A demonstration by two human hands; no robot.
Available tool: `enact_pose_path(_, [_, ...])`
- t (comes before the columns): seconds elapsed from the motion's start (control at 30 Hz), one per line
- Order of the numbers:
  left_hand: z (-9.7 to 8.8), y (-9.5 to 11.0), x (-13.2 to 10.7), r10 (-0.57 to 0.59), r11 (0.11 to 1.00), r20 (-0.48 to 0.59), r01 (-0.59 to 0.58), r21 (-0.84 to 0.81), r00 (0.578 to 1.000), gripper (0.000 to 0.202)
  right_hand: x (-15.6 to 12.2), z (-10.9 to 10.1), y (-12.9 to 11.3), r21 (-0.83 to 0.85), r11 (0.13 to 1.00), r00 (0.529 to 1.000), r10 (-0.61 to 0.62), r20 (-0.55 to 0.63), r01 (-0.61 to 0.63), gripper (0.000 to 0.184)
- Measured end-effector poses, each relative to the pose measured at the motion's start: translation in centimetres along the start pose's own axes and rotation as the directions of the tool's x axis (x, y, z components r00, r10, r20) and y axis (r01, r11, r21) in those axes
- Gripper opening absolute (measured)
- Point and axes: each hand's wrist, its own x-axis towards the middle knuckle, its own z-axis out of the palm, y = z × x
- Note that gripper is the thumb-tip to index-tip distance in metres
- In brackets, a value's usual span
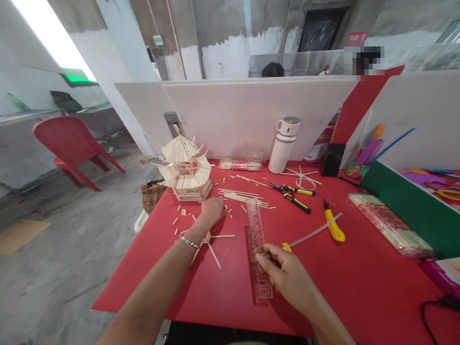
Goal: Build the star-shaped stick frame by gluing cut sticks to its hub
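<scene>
My left hand [212, 211] reaches down to the red table among short cut stick pieces, just in front of a small wooden-stick pavilion model [187, 167]. Its fingers are curled, their tips mostly hidden. Under that wrist lies a spoked stick frame [215, 254], partly covered by my forearm. My right hand [283, 270] is closed in a pinch over a clear ruler [254, 220], around something small and yellowish that I cannot make out. Beside that hand a translucent strip [316, 230] runs from a small yellow piece toward a yellow-handled cutter [334, 225].
Loose sticks [240, 195] and yellow-black pliers [293, 196] lie beyond the ruler. A white bottle [282, 148] stands at the back by a white partition [233, 110]. Bagged sticks [388, 225] and a green box [413, 196] occupy the right side.
</scene>
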Motion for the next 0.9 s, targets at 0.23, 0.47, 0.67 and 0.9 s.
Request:
enact_pose_path(0.23, [-0.4,-1.4,-0.4,0.025,0.984,-0.026,-0.029,-0.177,0.999,0.007,1.0,0.7,-0.5,0.048,0.998,0.997,-0.044,0.057,0.041,0.031])
enact_pose_path(0.47, [-3.1,-1.8,-2.5,-0.047,0.346,0.052,0.065,-0.936,0.998,0.023,1.5,1.7,-1.5,0.051,0.997,0.995,-0.055,0.08,0.051,0.03])
enact_pose_path(0.67, [-6.0,-0.3,-4.9,0.056,-0.142,0.264,0.269,-0.953,0.963,0.019,1.6,2.4,-1.5,0.097,0.994,0.994,-0.064,0.084,0.055,0.032])
enact_pose_path(0.9, [-6.6,0.7,-5.5,0.007,-0.217,0.278,0.273,-0.937,0.96,0.016,1.1,2.4,-1.6,0.082,0.992,0.99,-0.1,0.102,0.092,0.027])
